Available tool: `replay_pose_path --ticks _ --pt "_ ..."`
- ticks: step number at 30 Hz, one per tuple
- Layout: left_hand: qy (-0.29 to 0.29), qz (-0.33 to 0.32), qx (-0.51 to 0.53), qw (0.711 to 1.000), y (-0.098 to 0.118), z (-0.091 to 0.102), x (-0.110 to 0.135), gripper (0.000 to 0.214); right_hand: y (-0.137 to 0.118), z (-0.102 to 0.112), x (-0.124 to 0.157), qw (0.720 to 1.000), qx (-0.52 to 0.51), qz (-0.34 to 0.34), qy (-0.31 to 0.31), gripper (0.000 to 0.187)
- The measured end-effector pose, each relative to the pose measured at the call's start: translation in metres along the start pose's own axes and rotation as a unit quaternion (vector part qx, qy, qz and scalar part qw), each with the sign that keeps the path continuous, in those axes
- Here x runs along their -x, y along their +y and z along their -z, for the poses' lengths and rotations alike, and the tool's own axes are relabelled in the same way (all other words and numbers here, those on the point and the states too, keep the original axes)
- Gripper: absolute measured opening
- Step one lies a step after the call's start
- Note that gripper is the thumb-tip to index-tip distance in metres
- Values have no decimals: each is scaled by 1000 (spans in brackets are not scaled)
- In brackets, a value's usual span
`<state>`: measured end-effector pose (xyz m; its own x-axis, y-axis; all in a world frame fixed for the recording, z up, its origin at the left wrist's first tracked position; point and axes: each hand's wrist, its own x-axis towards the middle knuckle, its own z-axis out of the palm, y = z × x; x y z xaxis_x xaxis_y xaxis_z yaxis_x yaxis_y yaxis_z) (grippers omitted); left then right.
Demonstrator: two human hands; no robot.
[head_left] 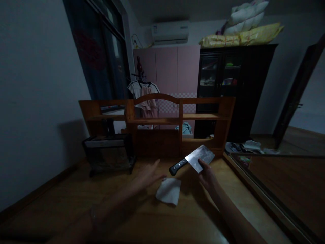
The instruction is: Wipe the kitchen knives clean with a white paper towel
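Nearest, a wooden tabletop, dimly lit, with both forearms extended over it. Left hand: held wide, fingers spread and empty, just left of a white cloth; whether it rests on the wood cannot be told. The cloth is laid crumpled on the tabletop between the two hands and is not grasped by either. Right hand: closed on the blade of a cleaver, which is held off the tabletop just above and beyond the cloth, with the black handle pointed left toward the left hand. The blade's face appears mottled. By judgement, the cleaver has been taken in hand, while the cloth has been neither taken up nor brought to the steel. Beyond, at the left, a black rack is stood on the tabletop; beside it a wooden shelf unit is set along the back edge. Farther off, a pink wardrobe and a dark cabinet are placed against the wall, with an air conditioner mounted above.
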<state>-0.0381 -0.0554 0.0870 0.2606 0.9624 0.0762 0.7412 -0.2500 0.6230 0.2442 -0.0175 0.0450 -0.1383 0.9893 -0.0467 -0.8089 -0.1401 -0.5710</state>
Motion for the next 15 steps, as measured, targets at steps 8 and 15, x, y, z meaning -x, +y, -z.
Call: replay_pose_path --ticks 8,15 --pt "1 -229 184 956 48 -16 25 58 10 -12 10 997 60 -51 -27 15" --pt "124 -395 -8 910 76 -16 28 33 15 -15 9 997 60 -43 -30 8"
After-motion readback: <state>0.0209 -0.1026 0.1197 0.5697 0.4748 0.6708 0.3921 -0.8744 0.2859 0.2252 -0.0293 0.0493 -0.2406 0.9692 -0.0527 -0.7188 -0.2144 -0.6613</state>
